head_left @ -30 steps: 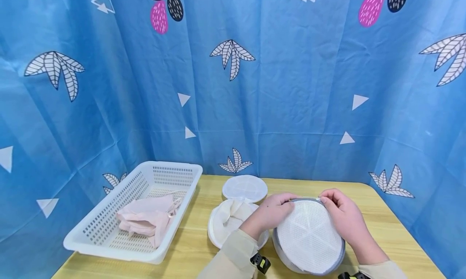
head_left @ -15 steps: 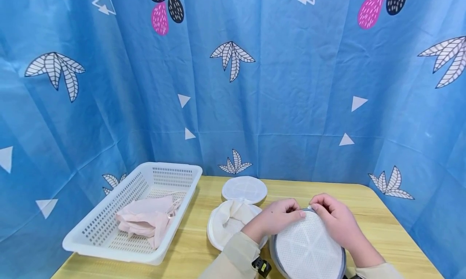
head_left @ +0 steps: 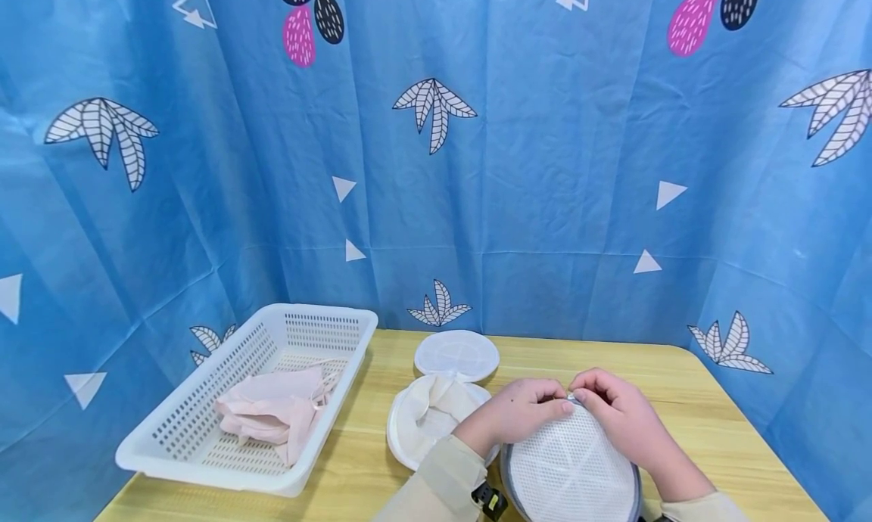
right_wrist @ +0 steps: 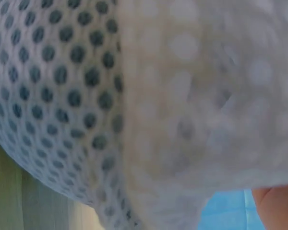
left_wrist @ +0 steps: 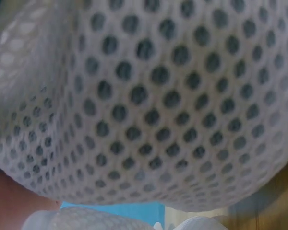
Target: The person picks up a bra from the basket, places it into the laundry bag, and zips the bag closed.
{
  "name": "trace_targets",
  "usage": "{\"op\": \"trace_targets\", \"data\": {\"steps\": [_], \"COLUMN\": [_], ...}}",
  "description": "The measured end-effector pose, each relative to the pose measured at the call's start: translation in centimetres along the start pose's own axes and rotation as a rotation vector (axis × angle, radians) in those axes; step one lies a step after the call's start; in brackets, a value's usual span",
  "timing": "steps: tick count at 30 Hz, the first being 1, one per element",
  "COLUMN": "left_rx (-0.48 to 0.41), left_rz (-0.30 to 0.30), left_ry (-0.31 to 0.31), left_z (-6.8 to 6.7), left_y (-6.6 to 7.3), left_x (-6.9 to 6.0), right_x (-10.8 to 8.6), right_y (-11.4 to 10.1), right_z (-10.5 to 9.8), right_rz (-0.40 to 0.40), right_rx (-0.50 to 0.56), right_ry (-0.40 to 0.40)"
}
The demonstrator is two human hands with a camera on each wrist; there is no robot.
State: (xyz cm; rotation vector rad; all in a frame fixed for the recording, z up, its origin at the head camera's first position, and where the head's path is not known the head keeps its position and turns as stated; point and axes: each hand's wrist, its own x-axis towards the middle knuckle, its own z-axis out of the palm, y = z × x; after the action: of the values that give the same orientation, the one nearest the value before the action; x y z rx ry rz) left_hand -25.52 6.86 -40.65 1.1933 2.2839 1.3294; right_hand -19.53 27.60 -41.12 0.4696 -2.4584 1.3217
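A round white mesh laundry bag (head_left: 572, 469) with a grey edge sits at the front right, tilted toward me. My left hand (head_left: 521, 412) pinches its far rim between thumb and fingers. Right beside it, the right hand (head_left: 623, 416) pinches the rim at a small white zipper pull (head_left: 571, 397). The fingertips of both hands nearly meet; part of the rim is hidden under them. Both wrist views are filled by the bag's holed mesh (left_wrist: 173, 96), with no fingertips showing.
To the left of the bag lies an opened round white bag (head_left: 402, 435) with cream fabric (head_left: 443, 393) in it. Its pale round lid (head_left: 456, 353) lies behind. A white plastic basket (head_left: 157, 461) holds pink cloth (head_left: 272, 405). Blue curtain (head_left: 531, 166) surrounds the wooden table (head_left: 688, 386).
Both hands have drawn closer together along the rim, the right hand shifting left and slightly toward me. The mesh bag has come nearer to me. Basket and other bag stay put.
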Motion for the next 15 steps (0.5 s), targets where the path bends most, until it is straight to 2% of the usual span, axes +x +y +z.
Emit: {"op": "trace_targets", "data": {"steps": [7, 15], "left_rx": [-0.012, -0.027], "left_rz": [0.002, -0.003], "left_ry": [0.004, 0.009], "left_z": [-0.07, -0.17], "left_y": [0.08, -0.14], "left_x": [-0.02, 0.03], "right_x": [0.16, 0.12], "right_y": [0.37, 0.35], "right_z": [-0.19, -0.21], "right_rz": [0.049, 0.023], "right_rx": [0.030, 0.005], "right_ry": [-0.081, -0.057]}}
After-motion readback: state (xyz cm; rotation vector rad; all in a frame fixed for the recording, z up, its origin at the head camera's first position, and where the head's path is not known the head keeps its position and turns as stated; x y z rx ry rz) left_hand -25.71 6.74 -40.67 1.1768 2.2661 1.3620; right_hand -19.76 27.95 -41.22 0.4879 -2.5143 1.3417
